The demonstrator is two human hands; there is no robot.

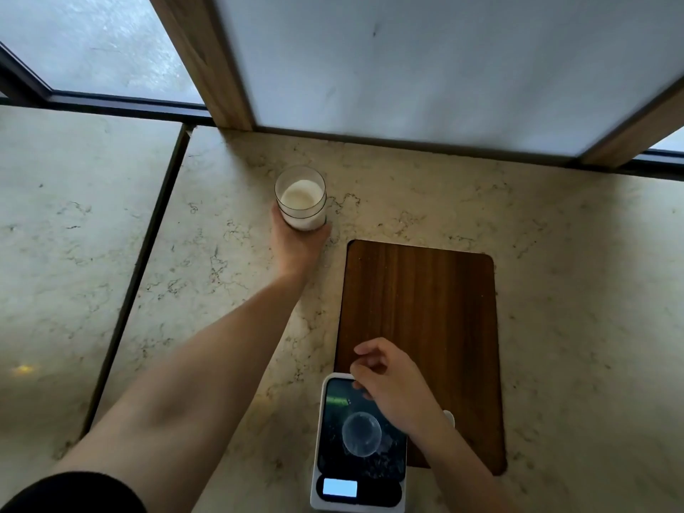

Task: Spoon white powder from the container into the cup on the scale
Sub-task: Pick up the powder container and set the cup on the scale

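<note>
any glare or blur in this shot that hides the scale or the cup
Head view: the scale platform mirrors light as a greenish streak; its display is blown out white and unreadable; the clear cup shows faintly; the wide lens bends the window frame.

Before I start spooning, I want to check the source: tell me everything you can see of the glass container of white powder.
The clear, round glass container of white powder stands upright and lidless on the pale marble counter, far from the scale and beyond the wooden board's left corner. Thin dark lines ring its wall. White powder fills the lower part, roughly level on top. The left hand wraps around its near side at the base, fingers on both sides. No spoon shows in it.
</note>
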